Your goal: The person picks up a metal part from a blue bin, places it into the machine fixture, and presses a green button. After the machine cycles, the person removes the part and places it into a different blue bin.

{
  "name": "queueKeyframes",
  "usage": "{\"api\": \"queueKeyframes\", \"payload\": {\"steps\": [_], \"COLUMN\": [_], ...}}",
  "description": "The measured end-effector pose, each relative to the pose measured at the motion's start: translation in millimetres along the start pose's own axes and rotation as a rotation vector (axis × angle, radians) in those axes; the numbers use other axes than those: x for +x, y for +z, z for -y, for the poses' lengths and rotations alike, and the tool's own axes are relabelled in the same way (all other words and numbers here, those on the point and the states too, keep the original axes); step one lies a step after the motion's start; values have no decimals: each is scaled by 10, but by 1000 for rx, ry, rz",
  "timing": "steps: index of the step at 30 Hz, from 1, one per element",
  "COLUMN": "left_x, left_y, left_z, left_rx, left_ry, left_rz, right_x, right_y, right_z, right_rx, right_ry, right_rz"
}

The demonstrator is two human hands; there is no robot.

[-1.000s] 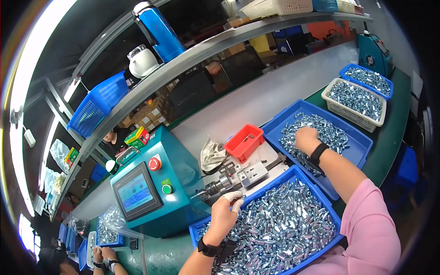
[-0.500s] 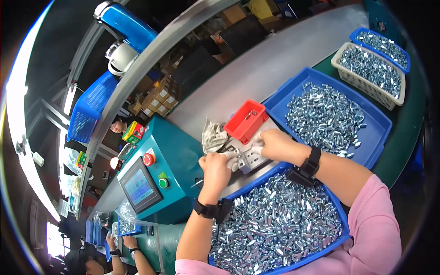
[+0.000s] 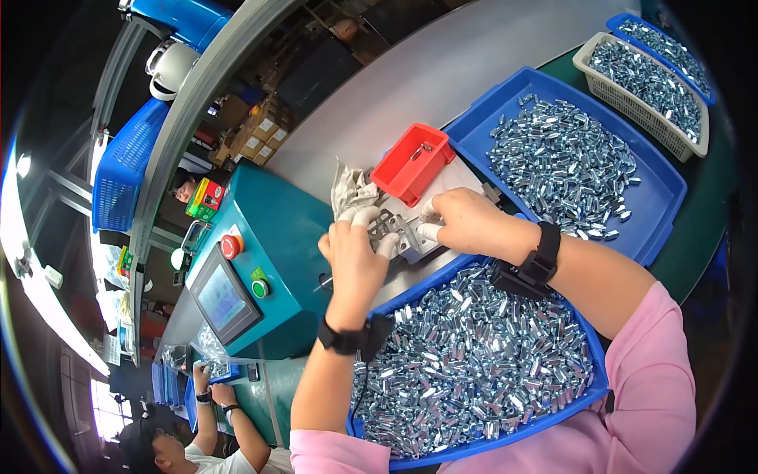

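Clock positions are read from the metal fixture [image 3: 411,246] as dial centre.

Left hand [image 3: 353,257]: at 9 o'clock, white covers on the fingertips. Fingers curl over the fixture's near end, the thumb apart from the index finger; grip moderately narrow. Cannot tell whether a piece sits inside it. Black strap at the wrist.

Right hand [image 3: 474,224]: at 3 o'clock, covered thumb and index tips close together at the fixture; grip narrow, contents hidden. Black strap at the wrist.

Metal fixture: between the two hands, beside the teal machine [image 3: 272,253], which stands at 9 o'clock with screen, red button and green button.

Small metal pieces [image 3: 553,162]: heaped in the wide blue tray [image 3: 659,207] at 2 o'clock; a larger lot fills the front blue tray [image 3: 598,340] at 5 o'clock.

Red bin [image 3: 401,183]: at 12 o'clock, few pieces inside. Pale cloth [image 3: 352,192]: at 10 o'clock, next to the bin. Cream basket [image 3: 632,109]: filled, farther out at 2 o'clock. Green worktop [image 3: 276,379]: under the machine. Co-worker's hands [image 3: 212,383]: at 8 o'clock.

Changes: one second ago the right hand is in the wide tray's heap and the left at the front tray's edge; now both meet at the fixture, as half a second ago. The view is turned, cropping the blue flask [image 3: 185,20] at 11 o'clock.
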State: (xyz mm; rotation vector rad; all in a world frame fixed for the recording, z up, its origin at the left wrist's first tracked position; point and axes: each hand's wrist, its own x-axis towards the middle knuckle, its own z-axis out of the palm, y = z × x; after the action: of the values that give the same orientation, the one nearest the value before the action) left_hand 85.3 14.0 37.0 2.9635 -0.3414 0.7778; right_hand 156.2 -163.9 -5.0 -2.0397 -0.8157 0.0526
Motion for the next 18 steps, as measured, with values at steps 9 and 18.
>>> {"api": "queueKeyframes", "payload": {"steps": [9,18], "left_x": [-794,-791], "left_y": [18,132], "left_z": [-267,-228], "left_rx": [-354,-407], "left_ry": [-116,-135], "left_rz": [513,584], "right_x": [-114,-135], "right_y": [-28,92], "right_z": [313,282], "right_rx": [162,456], "right_ry": [143,300], "right_rz": [319,629]}}
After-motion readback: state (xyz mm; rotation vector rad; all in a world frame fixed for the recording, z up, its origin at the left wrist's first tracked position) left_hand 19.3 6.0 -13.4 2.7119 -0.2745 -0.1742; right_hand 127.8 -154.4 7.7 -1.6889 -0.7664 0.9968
